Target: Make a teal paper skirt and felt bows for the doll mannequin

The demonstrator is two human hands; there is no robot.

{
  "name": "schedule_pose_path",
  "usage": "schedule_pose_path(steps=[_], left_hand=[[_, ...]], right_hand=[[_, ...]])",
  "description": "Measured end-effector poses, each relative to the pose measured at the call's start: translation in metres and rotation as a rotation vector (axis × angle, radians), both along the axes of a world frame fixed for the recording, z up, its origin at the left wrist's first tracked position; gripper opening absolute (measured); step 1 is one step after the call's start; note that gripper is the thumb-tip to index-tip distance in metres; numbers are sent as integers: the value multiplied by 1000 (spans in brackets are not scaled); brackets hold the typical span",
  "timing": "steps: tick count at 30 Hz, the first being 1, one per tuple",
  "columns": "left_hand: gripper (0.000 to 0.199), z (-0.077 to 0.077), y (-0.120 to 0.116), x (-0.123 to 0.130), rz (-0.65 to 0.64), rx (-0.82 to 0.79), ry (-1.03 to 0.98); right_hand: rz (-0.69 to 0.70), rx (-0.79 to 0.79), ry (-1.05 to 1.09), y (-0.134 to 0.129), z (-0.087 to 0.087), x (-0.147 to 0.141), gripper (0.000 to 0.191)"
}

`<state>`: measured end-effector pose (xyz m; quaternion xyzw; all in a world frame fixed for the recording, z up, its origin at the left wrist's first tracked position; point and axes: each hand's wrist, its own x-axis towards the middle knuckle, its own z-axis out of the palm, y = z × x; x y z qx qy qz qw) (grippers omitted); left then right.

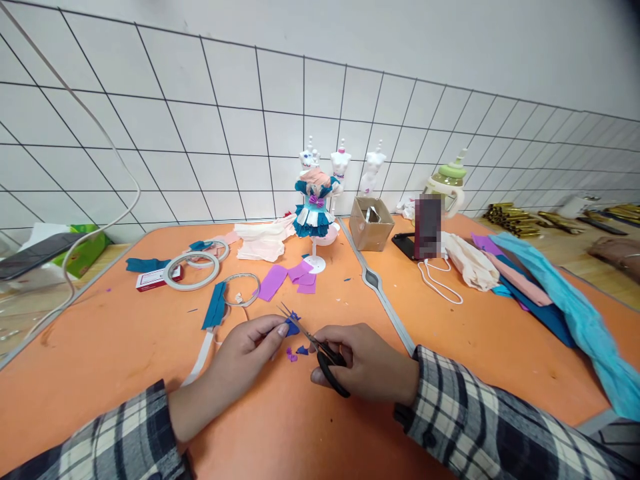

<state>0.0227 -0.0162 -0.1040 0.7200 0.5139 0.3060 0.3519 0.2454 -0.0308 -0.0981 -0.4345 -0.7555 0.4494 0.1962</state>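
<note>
My left hand [257,343] pinches a small blue piece of crepe paper [293,328] between thumb and fingers. In my right hand [367,363] is a pair of scissors [327,367] with black handles, its blades slightly apart and lying at the blue piece. Small purple scraps [291,355] and a blue scrap [303,350] lie on the orange table just below the blades. Behind my hands, a miniature dress form [314,207] wears a teal, white and peach ruffled dress with a purple bow. Flat purple paper pieces [273,283] rest near its base.
Tape rolls [191,285], a teal strip [215,307] and a red-and-white box [159,277] lie to the left. Toward the back stand a cardboard box [371,227], a propped phone [429,227] and a green-lidded bottle [447,183]. Long crepe strips [550,280] stretch along the right side.
</note>
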Motion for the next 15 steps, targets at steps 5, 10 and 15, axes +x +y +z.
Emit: schedule_pose_path(steps=[5,10,15], left_hand=[[37,-1,1,1,-23,-2,25],[35,0,1,1,-22,8,28],[33,1,0,1,-4,6,-2]], right_hand=[[-6,-1,-10,0,1,-1,23],[-10,6,7,0,0,-1,22],[-14,30,-6,1,-2,-1,22]])
